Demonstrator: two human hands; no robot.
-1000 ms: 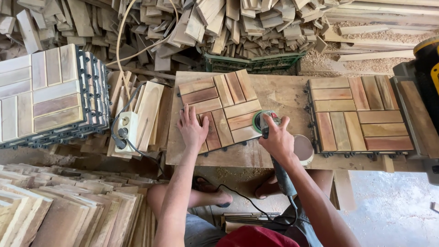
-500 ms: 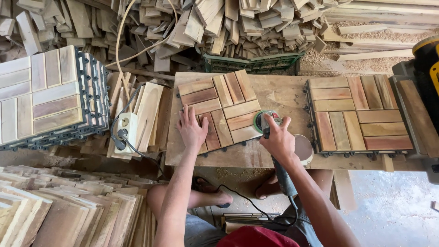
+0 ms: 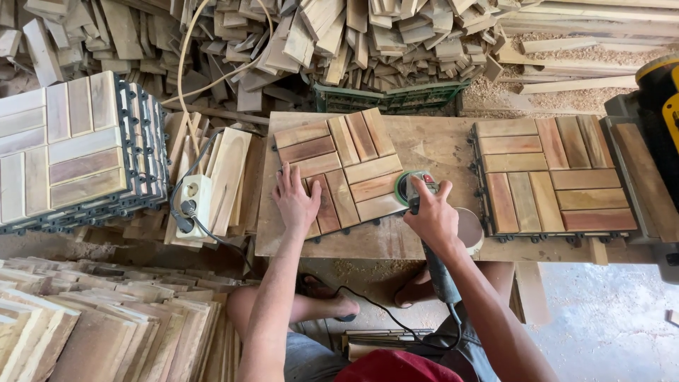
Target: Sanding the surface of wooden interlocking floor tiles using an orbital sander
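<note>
Nearest the camera, two bare forearms reach up from the person's lap, and two sandalled feet show on the dusty floor below. To the lower left lies one loose heap of flat, pale wooden slats (image 3: 85, 325), too many to count. The left hand (image 3: 297, 201) lies flat, fingers spread, its grip wide and closed on nothing, pressing the near left corner of one square wooden deck tile (image 3: 339, 170). That tile sits skewed on the worn plywood bench (image 3: 431, 145), built of short reddish and tan slats set in four blocks of alternating direction. The right hand (image 3: 433, 216) wraps its grip tight around one power sander (image 3: 417, 187), grey-bodied with a round green-rimmed head, touching the tile's right edge; its black cord trails down toward the lap. A second tile (image 3: 555, 177) of the same make lies square at the bench's right end, black plastic tabs showing along its rim. At left, one white socket block (image 3: 192, 198) rests on loose boards, beside one stack of finished tiles (image 3: 71, 148) on black plastic grids. Farthest off sprawls a jumbled pile of rough offcuts (image 3: 339, 35), with one green crate (image 3: 389, 99) at its foot.
</note>
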